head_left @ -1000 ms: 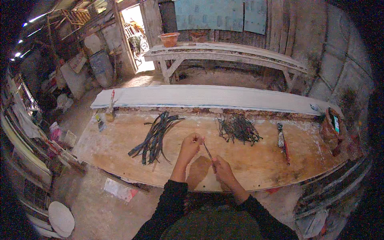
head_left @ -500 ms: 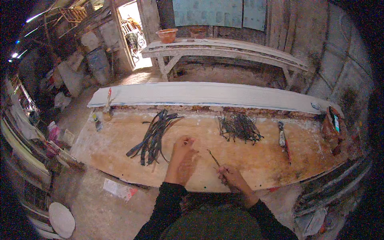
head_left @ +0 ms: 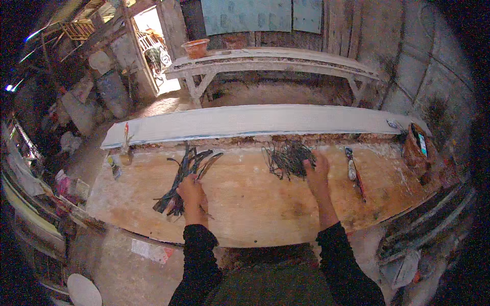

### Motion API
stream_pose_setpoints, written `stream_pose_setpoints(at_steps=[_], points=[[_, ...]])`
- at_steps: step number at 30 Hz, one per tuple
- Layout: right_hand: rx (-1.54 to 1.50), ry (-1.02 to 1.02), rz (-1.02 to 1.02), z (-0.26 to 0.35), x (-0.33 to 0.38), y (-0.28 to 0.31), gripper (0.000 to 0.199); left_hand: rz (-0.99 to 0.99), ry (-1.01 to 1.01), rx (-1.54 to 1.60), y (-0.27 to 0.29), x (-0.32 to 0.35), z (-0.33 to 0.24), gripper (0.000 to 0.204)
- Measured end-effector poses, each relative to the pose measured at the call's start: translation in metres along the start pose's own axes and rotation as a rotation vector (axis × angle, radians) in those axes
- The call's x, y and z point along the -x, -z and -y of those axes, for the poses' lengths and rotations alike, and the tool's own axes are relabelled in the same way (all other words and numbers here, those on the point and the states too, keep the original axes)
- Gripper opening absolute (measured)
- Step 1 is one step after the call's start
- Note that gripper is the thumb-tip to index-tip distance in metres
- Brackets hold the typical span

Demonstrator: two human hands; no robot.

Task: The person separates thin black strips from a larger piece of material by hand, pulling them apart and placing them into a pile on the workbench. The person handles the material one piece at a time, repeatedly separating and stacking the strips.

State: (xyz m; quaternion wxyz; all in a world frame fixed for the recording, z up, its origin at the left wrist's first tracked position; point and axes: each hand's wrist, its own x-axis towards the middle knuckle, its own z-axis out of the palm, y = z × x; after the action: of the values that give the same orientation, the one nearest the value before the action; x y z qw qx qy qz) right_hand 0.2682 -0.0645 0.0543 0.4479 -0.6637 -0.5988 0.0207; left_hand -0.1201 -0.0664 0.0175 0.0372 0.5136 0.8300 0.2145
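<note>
Left hand (head_left: 191,194), fingers curled over dark flat strips (head_left: 181,172) toward the left end of the bench (head_left: 250,204) (grip hidden); right hand (head_left: 317,176), partly curled, hold indeterminable, at the right side of a thin dark tangle (head_left: 288,159) near the far edge; slim red-ended item (head_left: 359,184) toward the right end

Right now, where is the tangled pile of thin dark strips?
In the head view, the tangled pile lies slightly right of centre, toward the far edge of the wooden board, with the right hand at its right side.
</note>
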Motion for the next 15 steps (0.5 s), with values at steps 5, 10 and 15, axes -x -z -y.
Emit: stream_pose_setpoints(at_steps=[5,10,15], points=[[-0.231,0.243,0.299,0.043,0.027,-0.013,0.036,0.058,-0.192,0.709,-0.002,-0.002,-0.002,0.026],[-0.735,-0.193,0.656,0.068,0.043,-0.049,0.028,0.467,-0.078,1.090,0.036,0.043,-0.098,0.017],[-0.771,-0.146,0.518,0.055,0.051,-0.083,0.028,0.785,0.185,1.725,-0.031,0.066,-0.139,0.007]])
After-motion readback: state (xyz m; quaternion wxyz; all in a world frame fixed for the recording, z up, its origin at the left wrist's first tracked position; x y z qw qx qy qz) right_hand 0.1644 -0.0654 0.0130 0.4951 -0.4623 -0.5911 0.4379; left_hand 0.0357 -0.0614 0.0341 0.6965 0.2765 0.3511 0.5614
